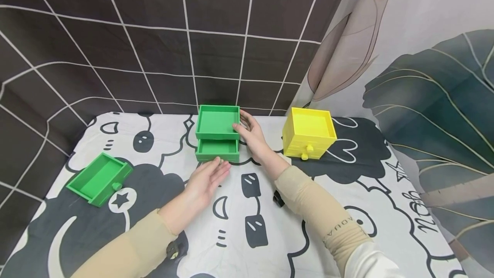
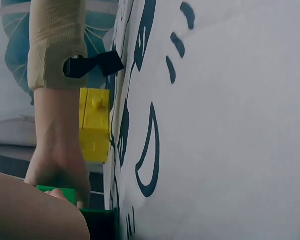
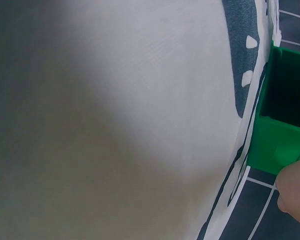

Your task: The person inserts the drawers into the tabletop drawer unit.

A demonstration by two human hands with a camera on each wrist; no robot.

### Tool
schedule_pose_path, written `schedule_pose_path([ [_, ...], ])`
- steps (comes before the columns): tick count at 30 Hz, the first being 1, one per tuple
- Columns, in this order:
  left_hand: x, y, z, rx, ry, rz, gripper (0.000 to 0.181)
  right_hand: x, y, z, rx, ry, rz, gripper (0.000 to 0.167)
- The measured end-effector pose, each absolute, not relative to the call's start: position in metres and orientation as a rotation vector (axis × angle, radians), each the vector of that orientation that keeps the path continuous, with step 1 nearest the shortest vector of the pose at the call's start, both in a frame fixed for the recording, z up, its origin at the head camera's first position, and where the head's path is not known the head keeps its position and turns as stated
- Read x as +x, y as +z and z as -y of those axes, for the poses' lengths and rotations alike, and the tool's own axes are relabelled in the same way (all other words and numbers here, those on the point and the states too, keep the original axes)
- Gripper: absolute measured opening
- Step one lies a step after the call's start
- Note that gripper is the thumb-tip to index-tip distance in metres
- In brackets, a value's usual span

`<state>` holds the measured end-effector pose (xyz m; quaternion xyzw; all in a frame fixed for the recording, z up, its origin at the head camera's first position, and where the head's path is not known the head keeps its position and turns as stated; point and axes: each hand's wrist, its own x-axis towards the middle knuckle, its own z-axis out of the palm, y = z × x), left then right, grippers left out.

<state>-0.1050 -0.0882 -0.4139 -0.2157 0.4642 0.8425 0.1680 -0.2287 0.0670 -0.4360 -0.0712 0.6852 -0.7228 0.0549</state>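
Observation:
A small green drawer box (image 1: 218, 122) with a rimmed top stands on the patterned cloth near its back edge. Its lower green drawer (image 1: 217, 156) juts out toward me. My right hand (image 1: 251, 136) grips the box's right side, thumb over the top rim and fingers along the outer wall. At the drawer's front is my left hand (image 1: 208, 177), fingers fairly straight and fingertips at the front face. Whether a knob sits behind those fingers is hidden. In the right wrist view the green box (image 3: 277, 145) shows at the right edge, a fingertip beside it.
A loose green drawer (image 1: 98, 179) with a round knob lies on the cloth at the left. To the right stands a yellow drawer box (image 1: 308, 132) with two knobs. Behind the cloth rises a dark gridded curtain (image 1: 154, 50).

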Motion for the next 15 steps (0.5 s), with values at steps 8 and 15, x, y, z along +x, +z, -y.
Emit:
schedule_pose_path([
  [8,-0.122,-0.413,0.088,-0.618,2.401,-1.31,0.03,-0.229,-0.435,-0.067,-0.211,-2.207,-2.063,0.066],
  [15,-0.135,-0.411,0.087,-0.638,2.438,-1.245,0.028,-0.229,-0.435,-0.066,-0.2,-2.214,-2.059,0.065],
])
